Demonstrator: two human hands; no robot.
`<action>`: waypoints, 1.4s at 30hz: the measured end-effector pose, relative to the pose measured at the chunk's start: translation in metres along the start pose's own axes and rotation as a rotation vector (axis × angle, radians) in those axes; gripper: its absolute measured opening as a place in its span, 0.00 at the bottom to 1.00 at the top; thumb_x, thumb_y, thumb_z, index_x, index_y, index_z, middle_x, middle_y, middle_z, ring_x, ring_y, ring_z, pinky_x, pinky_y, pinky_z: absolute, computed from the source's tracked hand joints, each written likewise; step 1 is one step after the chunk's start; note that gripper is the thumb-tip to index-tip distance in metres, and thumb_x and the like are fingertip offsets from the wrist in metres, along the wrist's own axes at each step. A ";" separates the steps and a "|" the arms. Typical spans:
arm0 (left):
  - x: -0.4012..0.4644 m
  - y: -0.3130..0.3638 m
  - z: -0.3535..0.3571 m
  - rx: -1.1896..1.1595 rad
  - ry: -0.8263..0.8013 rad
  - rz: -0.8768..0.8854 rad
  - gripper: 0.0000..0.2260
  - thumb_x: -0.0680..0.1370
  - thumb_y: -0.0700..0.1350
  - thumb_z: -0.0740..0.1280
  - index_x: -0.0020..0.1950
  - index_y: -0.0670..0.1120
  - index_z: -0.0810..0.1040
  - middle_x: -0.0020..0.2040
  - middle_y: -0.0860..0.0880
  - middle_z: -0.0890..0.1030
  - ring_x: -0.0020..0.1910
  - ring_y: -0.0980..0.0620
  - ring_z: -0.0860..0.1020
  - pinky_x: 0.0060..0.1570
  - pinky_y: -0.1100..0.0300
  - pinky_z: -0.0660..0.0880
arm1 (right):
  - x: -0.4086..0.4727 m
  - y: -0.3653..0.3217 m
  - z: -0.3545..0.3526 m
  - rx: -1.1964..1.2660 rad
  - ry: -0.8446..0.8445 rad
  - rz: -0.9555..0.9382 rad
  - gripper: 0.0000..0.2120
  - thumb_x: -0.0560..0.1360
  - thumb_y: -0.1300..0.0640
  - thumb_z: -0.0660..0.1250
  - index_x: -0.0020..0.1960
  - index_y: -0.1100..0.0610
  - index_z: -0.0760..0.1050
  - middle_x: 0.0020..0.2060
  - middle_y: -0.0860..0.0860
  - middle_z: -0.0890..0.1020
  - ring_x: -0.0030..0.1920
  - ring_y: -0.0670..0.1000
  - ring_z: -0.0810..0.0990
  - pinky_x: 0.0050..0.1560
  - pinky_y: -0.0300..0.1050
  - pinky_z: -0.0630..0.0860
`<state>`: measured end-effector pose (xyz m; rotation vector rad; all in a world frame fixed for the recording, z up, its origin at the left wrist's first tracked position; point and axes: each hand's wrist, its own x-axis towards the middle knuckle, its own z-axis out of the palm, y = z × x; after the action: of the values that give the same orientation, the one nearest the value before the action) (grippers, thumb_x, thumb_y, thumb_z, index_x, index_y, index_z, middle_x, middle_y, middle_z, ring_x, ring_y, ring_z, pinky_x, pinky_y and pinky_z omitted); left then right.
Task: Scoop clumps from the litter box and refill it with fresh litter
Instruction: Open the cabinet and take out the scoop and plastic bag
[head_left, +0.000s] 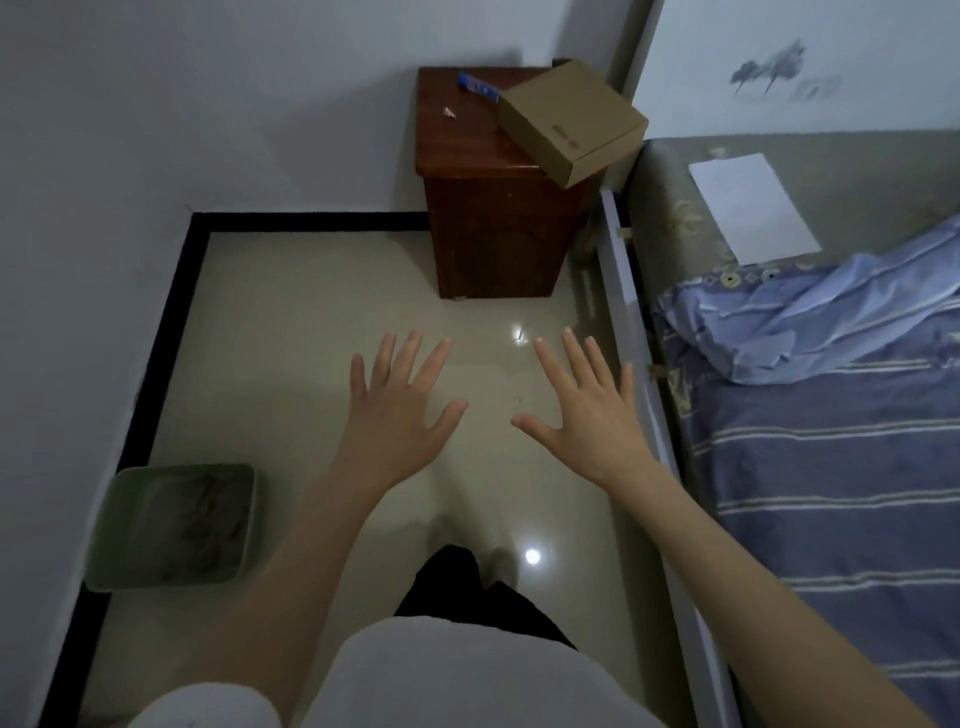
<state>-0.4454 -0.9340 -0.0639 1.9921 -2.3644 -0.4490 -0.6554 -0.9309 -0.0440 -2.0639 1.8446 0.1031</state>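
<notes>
Hovering over the floor (291, 322), both hands spread flat, fingers splayed, holding nothing: left hand (400, 410) at centre, right hand (587, 410) just at its 3 o'clock, thumbs apart. Litter box (174, 527), green, sits at 8 o'clock by the wall. Nightstand (493, 208) at 12, carton (571, 119) on top. Bed (831, 415) at 3.

Bed (831, 467) cut off rightward
</notes>
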 end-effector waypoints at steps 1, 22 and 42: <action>0.012 -0.003 -0.002 -0.005 0.010 -0.002 0.35 0.71 0.67 0.39 0.77 0.55 0.47 0.78 0.48 0.48 0.76 0.46 0.43 0.72 0.43 0.41 | 0.014 0.001 -0.004 -0.001 -0.002 -0.010 0.40 0.74 0.34 0.56 0.76 0.45 0.38 0.77 0.51 0.41 0.76 0.54 0.38 0.74 0.62 0.40; 0.325 -0.132 -0.014 -0.149 -0.111 -0.102 0.38 0.68 0.69 0.38 0.77 0.55 0.46 0.78 0.49 0.47 0.76 0.47 0.44 0.72 0.44 0.41 | 0.364 -0.014 -0.056 -0.060 -0.139 -0.078 0.38 0.76 0.36 0.55 0.77 0.47 0.39 0.77 0.52 0.41 0.76 0.54 0.38 0.74 0.54 0.39; 0.580 -0.212 0.308 -0.768 0.029 -0.288 0.37 0.77 0.56 0.61 0.77 0.46 0.43 0.78 0.49 0.47 0.76 0.51 0.48 0.74 0.55 0.49 | 0.682 0.067 0.162 -0.349 0.655 -0.334 0.32 0.75 0.43 0.61 0.74 0.54 0.59 0.72 0.58 0.66 0.72 0.60 0.62 0.70 0.62 0.52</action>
<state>-0.4102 -1.4622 -0.5059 1.8898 -1.5110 -1.1148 -0.5941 -1.5294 -0.4107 -2.8770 1.8713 -0.4149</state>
